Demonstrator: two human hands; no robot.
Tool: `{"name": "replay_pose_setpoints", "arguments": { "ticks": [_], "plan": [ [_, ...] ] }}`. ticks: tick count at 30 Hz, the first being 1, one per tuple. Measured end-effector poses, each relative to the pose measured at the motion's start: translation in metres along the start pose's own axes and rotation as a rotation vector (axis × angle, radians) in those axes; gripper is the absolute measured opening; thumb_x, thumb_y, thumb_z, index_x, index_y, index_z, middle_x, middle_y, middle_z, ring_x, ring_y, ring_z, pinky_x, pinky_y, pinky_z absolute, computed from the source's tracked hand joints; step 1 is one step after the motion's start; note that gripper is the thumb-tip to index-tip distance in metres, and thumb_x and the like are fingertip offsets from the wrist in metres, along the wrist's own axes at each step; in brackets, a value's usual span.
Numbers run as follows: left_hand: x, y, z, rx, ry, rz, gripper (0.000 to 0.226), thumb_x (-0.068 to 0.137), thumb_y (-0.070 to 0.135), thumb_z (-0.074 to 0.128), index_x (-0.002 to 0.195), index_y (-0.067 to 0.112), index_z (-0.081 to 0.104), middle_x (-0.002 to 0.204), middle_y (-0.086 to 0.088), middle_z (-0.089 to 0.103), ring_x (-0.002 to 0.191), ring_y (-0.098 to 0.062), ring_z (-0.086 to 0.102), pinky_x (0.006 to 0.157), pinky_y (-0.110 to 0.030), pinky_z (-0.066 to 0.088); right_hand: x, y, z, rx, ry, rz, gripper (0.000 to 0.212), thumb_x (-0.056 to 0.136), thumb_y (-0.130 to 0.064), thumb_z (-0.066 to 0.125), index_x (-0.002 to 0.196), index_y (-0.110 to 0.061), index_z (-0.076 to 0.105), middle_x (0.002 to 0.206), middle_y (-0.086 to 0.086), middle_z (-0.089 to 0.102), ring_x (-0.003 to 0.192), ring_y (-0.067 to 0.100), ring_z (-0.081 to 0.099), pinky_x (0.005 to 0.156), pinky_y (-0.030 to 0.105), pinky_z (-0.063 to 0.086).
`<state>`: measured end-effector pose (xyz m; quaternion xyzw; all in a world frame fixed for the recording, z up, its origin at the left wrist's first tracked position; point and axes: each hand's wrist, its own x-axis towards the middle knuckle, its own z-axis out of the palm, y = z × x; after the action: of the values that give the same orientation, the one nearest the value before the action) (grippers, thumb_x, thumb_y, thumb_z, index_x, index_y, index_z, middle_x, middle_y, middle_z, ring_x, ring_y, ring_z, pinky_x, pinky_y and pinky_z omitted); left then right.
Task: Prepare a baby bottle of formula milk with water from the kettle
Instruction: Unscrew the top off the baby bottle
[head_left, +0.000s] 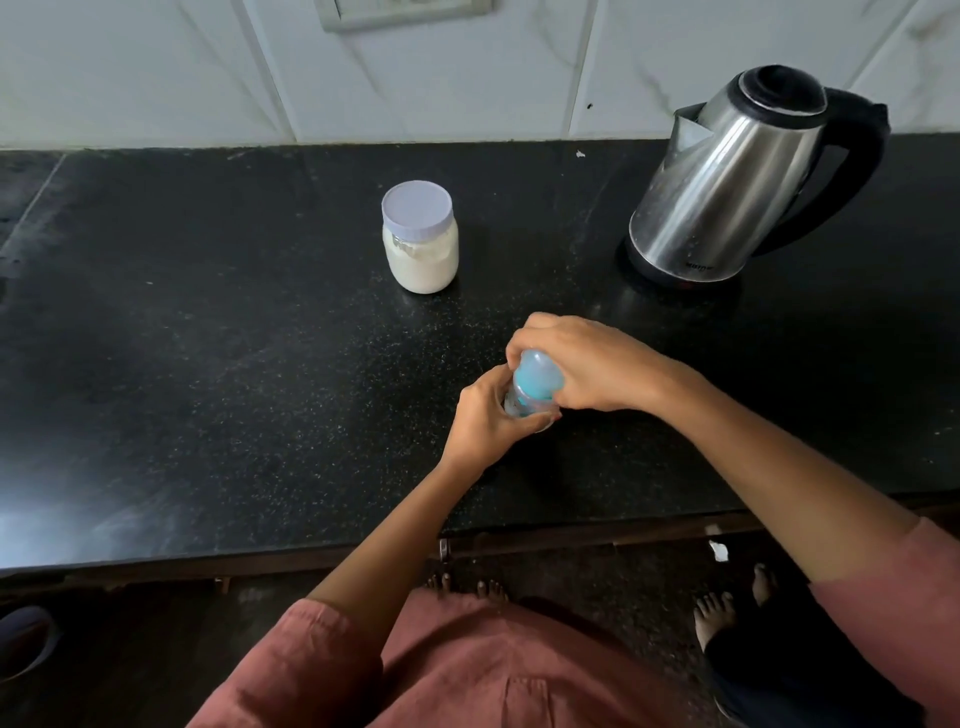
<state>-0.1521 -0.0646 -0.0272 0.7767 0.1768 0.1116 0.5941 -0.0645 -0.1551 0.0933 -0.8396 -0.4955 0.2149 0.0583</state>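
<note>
A small baby bottle with a translucent blue cap stands near the middle of the black countertop. My left hand grips the clear body of the bottle from the left. My right hand curls over the blue cap from the right and above. A jar of cream-white formula powder with a pale lilac lid stands behind the bottle, lid on. A steel electric kettle with a black handle and lid sits on its base at the back right.
A white tiled wall with a switch plate rises behind the counter. The counter's front edge runs just in front of my body. Another person's bare feet stand on the floor at the right.
</note>
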Motion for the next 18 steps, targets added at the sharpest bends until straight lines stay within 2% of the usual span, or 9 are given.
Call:
{"name": "replay_pose_setpoints", "arguments": {
  "ticks": [2, 4, 6, 8, 11, 13, 15, 18],
  "plan": [
    [0.000, 0.000, 0.000, -0.002, -0.005, -0.007, 0.049, 0.067, 0.014, 0.081, 0.108, 0.019, 0.056, 0.102, 0.005, 0.063, 0.098, -0.009, 0.062, 0.085, -0.024, 0.051, 0.003, 0.004, -0.002, 0.020, -0.064, -0.014, 0.045, 0.072, -0.012, 0.072, 0.110, -0.029, 0.053, 0.114, -0.008, 0.045, 0.108, 0.013, 0.045, 0.075, 0.029, 0.041],
    [0.000, 0.000, -0.001, 0.008, -0.007, 0.003, 0.054, 0.067, 0.013, 0.080, 0.115, 0.016, 0.056, 0.103, 0.006, 0.063, 0.097, -0.006, 0.061, 0.084, -0.019, 0.050, 0.004, 0.003, -0.002, 0.120, -0.098, 0.033, 0.051, 0.071, -0.024, 0.075, 0.116, -0.032, 0.053, 0.116, -0.007, 0.040, 0.112, 0.012, 0.037, 0.088, 0.030, 0.041],
    [0.000, 0.001, -0.001, -0.009, -0.006, -0.009, 0.056, 0.068, 0.010, 0.079, 0.118, 0.016, 0.055, 0.097, 0.012, 0.062, 0.090, 0.003, 0.060, 0.079, -0.011, 0.048, 0.003, -0.003, -0.003, 0.244, -0.005, 0.149, 0.056, 0.072, -0.041, 0.072, 0.123, -0.031, 0.050, 0.123, -0.002, 0.037, 0.118, 0.016, 0.036, 0.095, 0.033, 0.039],
    [-0.001, 0.001, 0.000, -0.039, -0.006, -0.029, 0.057, 0.068, 0.009, 0.079, 0.118, 0.016, 0.053, 0.095, 0.016, 0.060, 0.088, 0.009, 0.059, 0.078, -0.006, 0.046, 0.001, -0.009, -0.002, 0.186, 0.120, 0.287, 0.063, 0.075, -0.053, 0.065, 0.128, -0.027, 0.045, 0.129, 0.003, 0.036, 0.119, 0.022, 0.040, 0.088, 0.034, 0.040],
    [-0.001, -0.001, 0.001, -0.033, -0.003, -0.014, 0.057, 0.067, 0.012, 0.081, 0.115, 0.024, 0.053, 0.100, 0.009, 0.064, 0.092, -0.001, 0.063, 0.082, -0.014, 0.050, 0.000, -0.016, 0.003, -0.021, 0.121, 0.374, 0.070, 0.075, -0.061, 0.060, 0.129, -0.020, 0.042, 0.127, 0.007, 0.039, 0.112, 0.028, 0.048, 0.077, 0.033, 0.036],
    [0.000, -0.001, 0.000, -0.019, -0.001, -0.004, 0.056, 0.067, 0.014, 0.081, 0.115, 0.023, 0.055, 0.103, 0.004, 0.065, 0.095, -0.006, 0.063, 0.083, -0.022, 0.053, 0.001, -0.017, 0.004, -0.018, 0.126, 0.350, 0.061, 0.076, -0.052, 0.064, 0.124, -0.018, 0.046, 0.123, 0.007, 0.042, 0.110, 0.027, 0.049, 0.076, 0.033, 0.037],
    [0.001, -0.002, 0.000, 0.001, -0.005, 0.010, 0.054, 0.067, 0.016, 0.080, 0.116, 0.020, 0.056, 0.105, 0.002, 0.065, 0.097, -0.009, 0.063, 0.084, -0.026, 0.053, 0.001, -0.015, 0.002, 0.020, 0.119, 0.277, 0.048, 0.077, -0.032, 0.069, 0.120, -0.019, 0.050, 0.122, 0.005, 0.042, 0.112, 0.024, 0.046, 0.077, 0.032, 0.039],
    [0.001, -0.004, 0.001, 0.016, -0.001, 0.014, 0.054, 0.067, 0.019, 0.081, 0.115, 0.017, 0.056, 0.105, 0.000, 0.066, 0.098, -0.009, 0.062, 0.085, -0.028, 0.052, 0.000, -0.011, -0.002, 0.032, 0.008, 0.094, 0.051, 0.072, -0.009, 0.071, 0.117, -0.023, 0.052, 0.122, -0.003, 0.042, 0.115, 0.017, 0.039, 0.087, 0.030, 0.041]
  ]
}}
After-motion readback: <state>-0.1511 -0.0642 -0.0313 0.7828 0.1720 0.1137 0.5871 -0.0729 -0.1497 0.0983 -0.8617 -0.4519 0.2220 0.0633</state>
